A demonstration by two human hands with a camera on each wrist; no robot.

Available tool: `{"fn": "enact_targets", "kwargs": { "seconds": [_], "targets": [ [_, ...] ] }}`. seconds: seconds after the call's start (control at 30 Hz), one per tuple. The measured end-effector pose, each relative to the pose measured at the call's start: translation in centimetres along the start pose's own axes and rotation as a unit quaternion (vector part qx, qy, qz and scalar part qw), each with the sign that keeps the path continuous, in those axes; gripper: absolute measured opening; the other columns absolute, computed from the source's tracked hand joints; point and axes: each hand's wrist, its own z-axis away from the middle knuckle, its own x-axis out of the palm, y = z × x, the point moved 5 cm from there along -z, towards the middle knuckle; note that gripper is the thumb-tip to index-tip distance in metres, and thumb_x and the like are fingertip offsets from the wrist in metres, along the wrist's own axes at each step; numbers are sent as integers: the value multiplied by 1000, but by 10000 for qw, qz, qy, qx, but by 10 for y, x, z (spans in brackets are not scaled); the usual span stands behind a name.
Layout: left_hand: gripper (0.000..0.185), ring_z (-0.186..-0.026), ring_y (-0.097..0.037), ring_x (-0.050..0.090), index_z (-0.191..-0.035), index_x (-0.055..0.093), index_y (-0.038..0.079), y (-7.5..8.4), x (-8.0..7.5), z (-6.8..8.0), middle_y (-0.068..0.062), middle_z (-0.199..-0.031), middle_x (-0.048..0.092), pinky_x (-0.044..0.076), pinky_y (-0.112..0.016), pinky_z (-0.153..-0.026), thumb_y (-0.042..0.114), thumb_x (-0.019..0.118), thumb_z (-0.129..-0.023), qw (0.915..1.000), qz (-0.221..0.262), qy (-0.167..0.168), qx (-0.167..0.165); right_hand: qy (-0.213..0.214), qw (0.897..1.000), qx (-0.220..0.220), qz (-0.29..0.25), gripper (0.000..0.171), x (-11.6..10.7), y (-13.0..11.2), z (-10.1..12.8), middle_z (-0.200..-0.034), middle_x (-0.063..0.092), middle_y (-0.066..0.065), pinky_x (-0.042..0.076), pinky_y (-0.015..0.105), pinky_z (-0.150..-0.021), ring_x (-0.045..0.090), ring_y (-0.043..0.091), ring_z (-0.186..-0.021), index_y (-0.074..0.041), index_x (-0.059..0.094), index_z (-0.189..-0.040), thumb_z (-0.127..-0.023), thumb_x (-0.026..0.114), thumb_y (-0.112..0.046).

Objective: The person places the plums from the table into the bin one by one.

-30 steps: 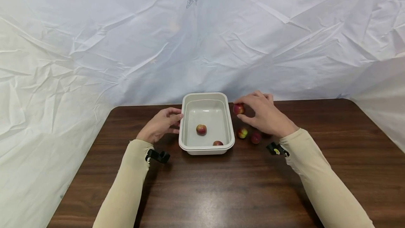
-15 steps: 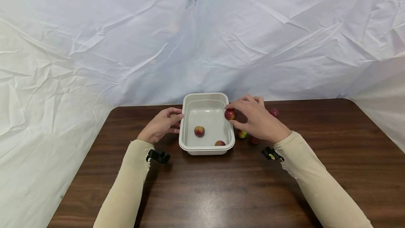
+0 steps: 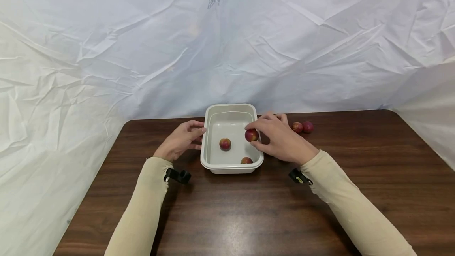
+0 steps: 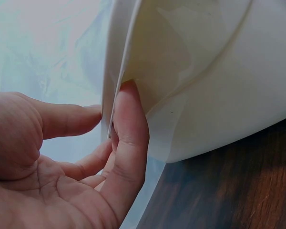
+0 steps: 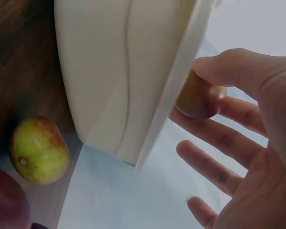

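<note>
An off-white plastic container [image 3: 232, 166] stands on the table, with one plum [image 3: 225, 144] on its floor and another plum [image 3: 247, 160] near its front wall. At its left side my left hand [image 3: 181, 139] pinches the rim; the left wrist view shows the thumb outside and a finger [image 4: 133, 119] under the lip. My right hand [image 3: 282, 139] holds a dark red plum [image 3: 251, 135] between thumb and fingers, above the container's right rim. In the right wrist view that plum [image 5: 202, 98] is partly hidden by the rim and thumb.
Two red plums [image 3: 297, 127] [image 3: 307, 127] lie touching at the table's back, right of my right hand. A green-yellow plum [image 5: 38, 150] and a dark one [image 5: 7, 200] lie beside the container. Behind the brown table [image 3: 227, 208] hangs a wrinkled white sheet [image 3: 284, 50].
My right hand has carried the plum leftward from beside the container to over its right rim. The plums inside have rolled slightly. My left hand stays at the rim.
</note>
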Motion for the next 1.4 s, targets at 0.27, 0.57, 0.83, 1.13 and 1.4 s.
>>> {"fn": "enact_targets", "kwargs": {
  "seconds": [0.27, 0.57, 0.83, 1.13, 1.4],
  "targets": [
    [43, -104, -25, 64, -146, 44, 2, 0, 0, 1, -20, -133, 57, 61, -34, -84, 23, 52, -109, 10000, -13, -5, 39, -174, 9998, 63, -124, 35, 12, -3, -2, -118, 72, -4, 29, 52, -102, 52, 22, -121, -16, 71, -124, -91, 78, -24],
    [43, -106, -25, 63, -146, 44, 3, 1, 0, 0, -21, -134, 57, 61, -34, -84, 23, 52, -109, 10000, 6, 5, 24, -345, 9990, 262, 77, 31, 18, -2, -2, -119, 72, -2, 28, 53, -102, 49, 23, -126, -19, 73, -117, -89, 80, -31],
    [43, -107, -26, 63, -145, 44, 3, 0, 0, 0, -20, -133, 57, 61, -34, -85, 24, 52, -109, 10000, 15, 36, -6, -315, 9990, 263, 154, 33, 13, 0, -1, -118, 71, 0, 28, 54, -102, 47, 24, -127, -17, 74, -116, -90, 79, -37],
    [43, -107, -27, 63, -146, 44, 2, 0, 0, 0, -20, -133, 57, 61, -34, -85, 23, 52, -109, 10000, 4, 32, -5, -125, 9993, 288, 188, 34, -3, 5, 1, -121, 71, 1, 30, 52, -99, 50, 27, -128, -17, 72, -120, -92, 78, -33],
    [42, -109, -27, 63, -146, 44, 5, 1, -1, 0, -20, -136, 56, 61, -36, -86, 24, 51, -109, 10000, -48, 47, -45, -38, 9989, 431, 169, 35, -17, 16, 6, -126, 69, 5, 29, 55, -100, 49, 28, -128, -14, 70, -124, -94, 76, -31]
  ]
}}
